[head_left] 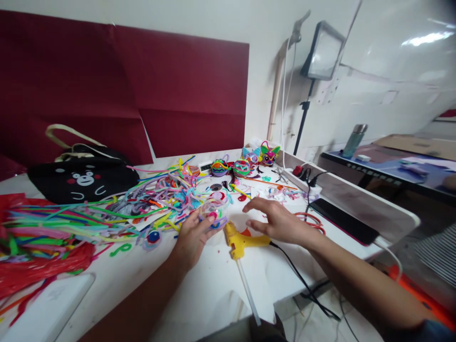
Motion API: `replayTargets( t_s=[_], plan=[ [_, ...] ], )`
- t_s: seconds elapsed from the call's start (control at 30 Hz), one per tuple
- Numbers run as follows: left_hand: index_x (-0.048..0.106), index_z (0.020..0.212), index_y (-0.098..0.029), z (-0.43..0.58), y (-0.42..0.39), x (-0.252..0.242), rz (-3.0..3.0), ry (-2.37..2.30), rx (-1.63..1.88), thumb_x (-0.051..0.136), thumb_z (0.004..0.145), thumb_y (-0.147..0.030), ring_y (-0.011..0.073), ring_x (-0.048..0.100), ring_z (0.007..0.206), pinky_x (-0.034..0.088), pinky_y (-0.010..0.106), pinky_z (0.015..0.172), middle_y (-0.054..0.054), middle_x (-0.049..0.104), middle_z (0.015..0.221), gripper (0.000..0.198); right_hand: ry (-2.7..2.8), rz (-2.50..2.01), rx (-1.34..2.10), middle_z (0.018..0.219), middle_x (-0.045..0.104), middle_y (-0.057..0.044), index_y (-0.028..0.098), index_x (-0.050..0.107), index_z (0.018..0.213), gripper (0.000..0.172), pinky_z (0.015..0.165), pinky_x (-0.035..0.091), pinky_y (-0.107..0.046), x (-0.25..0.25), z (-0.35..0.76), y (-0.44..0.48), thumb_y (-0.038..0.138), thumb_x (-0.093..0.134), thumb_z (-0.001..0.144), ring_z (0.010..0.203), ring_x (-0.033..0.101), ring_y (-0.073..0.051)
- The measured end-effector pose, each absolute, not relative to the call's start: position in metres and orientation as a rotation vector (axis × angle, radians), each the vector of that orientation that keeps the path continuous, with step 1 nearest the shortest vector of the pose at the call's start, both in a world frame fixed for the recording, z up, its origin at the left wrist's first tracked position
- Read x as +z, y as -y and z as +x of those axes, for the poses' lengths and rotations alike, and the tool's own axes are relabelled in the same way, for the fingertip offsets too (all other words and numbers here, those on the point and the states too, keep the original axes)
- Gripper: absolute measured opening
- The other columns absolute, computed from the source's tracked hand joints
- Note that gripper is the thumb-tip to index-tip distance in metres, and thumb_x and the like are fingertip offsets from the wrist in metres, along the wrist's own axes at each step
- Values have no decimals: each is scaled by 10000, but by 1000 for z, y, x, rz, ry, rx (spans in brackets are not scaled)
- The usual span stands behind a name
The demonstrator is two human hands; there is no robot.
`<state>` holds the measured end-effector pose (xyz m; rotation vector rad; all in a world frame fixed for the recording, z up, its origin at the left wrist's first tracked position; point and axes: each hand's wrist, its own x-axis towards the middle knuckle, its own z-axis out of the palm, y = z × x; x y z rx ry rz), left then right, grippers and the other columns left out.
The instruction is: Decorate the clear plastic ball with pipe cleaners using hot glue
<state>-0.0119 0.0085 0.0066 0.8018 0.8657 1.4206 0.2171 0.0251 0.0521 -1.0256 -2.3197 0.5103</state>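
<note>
My left hand rests on the white table, its fingers closed round a small clear cup with colourful bits inside. My right hand hovers just right of the cup, fingers spread and holding nothing. A yellow hot glue gun lies on the table between and below the two hands, with a glue stick sticking out toward me. Its black cord runs off the table's right edge under my right forearm.
A big heap of coloured pipe cleaners covers the left of the table. Finished pipe-cleaner figures stand at the back. A black tote bag, a power strip and a dark phone also lie there.
</note>
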Motion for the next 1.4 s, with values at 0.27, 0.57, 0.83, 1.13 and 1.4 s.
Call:
replayTargets(
  t_s=[0.27,0.57,0.83,1.13,1.4],
  plan=[
    [644,1026,-188,-14,-10,5,795,-873,1535,786,660,-167,192,675,911,538,469,925,27,698,993,393,2756,-1051,463,1174,621,-129,176,579,1232,453,900,470,-379,35,223,-12,193,643,784,1051,612,-266],
    [618,1051,-195,-16,-9,7,808,-849,1603,797,658,-190,222,661,1002,526,461,927,32,685,1039,432,2908,-1110,229,1202,589,-144,135,542,1270,555,915,466,-418,23,204,-13,118,602,718,1054,593,-294],
    [620,1067,-187,-18,-10,8,829,-833,1605,803,661,-203,228,668,987,517,464,934,49,687,1057,445,2912,-1111,156,1058,602,-148,99,628,1107,416,845,488,-359,16,194,-18,153,605,696,941,591,-267],
    [592,1167,-189,-21,-13,12,817,-884,1668,810,643,-206,207,660,933,543,442,889,46,679,1019,568,2529,-925,624,973,561,-60,145,591,1012,358,673,420,-273,25,217,-23,134,646,658,790,547,-171],
    [478,1351,-154,-22,-13,17,885,-995,1640,826,612,-237,226,648,935,554,368,825,70,662,1020,821,1931,-537,1563,932,548,-32,174,636,1045,390,621,403,-247,33,229,-31,356,748,719,743,526,-131]
  ],
)
